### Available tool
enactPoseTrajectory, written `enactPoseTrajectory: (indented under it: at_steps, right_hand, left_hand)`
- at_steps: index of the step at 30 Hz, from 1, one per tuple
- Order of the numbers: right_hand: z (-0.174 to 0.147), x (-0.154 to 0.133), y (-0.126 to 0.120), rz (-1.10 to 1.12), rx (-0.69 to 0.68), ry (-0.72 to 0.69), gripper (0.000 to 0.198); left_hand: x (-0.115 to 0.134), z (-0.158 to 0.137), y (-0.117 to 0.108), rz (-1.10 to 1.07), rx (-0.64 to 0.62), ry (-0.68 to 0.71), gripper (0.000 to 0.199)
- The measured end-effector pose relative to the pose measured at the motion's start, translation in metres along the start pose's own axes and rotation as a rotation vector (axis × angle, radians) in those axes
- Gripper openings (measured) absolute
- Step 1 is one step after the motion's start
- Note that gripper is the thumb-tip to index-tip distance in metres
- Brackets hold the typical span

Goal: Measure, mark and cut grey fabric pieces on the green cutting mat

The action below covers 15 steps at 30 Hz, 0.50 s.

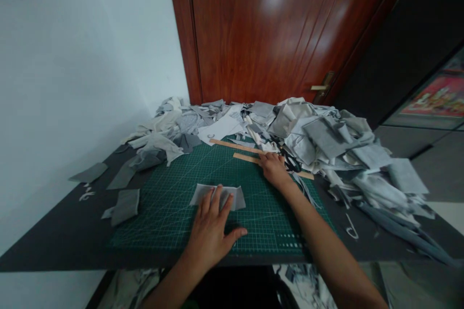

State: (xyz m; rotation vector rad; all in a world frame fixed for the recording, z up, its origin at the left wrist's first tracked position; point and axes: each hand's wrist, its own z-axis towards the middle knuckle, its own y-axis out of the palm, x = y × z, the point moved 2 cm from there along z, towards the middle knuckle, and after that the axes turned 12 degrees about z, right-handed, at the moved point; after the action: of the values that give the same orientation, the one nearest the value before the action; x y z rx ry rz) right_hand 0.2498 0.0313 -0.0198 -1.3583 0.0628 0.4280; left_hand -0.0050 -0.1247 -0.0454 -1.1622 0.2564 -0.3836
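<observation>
While a small rectangular piece of grey fabric [237, 198] lies on the green gridded cutting mat [170, 222] atop the dark counter [72, 246], the left hand [210, 231] rests over it, fingers spread open. The right hand [274, 169] reaches to two flat, pale wooden strips [246, 157]; whether its fingers grip one, I cannot tell. Black-handled scissors [289, 160] lie just beside it, near heaped grey-and-white fabric scraps [304, 142]: a careless sideways sweep could snag them, and light left-hand pressure might let the piece skew.

Dim light is filling the view, and the door [253, 33] is reflecting a soft white glare. The cabinet [409, 33] is looking nearly black. Edges are stretching outward, and the cloth [406, 232] at lower right is blurring.
</observation>
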Motion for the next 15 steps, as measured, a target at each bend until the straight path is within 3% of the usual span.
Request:
enactPoseTrajectory:
  at_steps: [9,15]
  right_hand:
    - [0.004,0.005,-0.001,0.021,-0.012,0.062,0.023]
    - [-0.003,-0.016,-0.003,-0.003,0.042,0.067,0.031]
  left_hand:
    - [-0.001,-0.013,0.002,0.049,0.012,0.031,0.080]
    - [-0.002,-0.010,0.005,0.069,0.034,0.057,0.074]
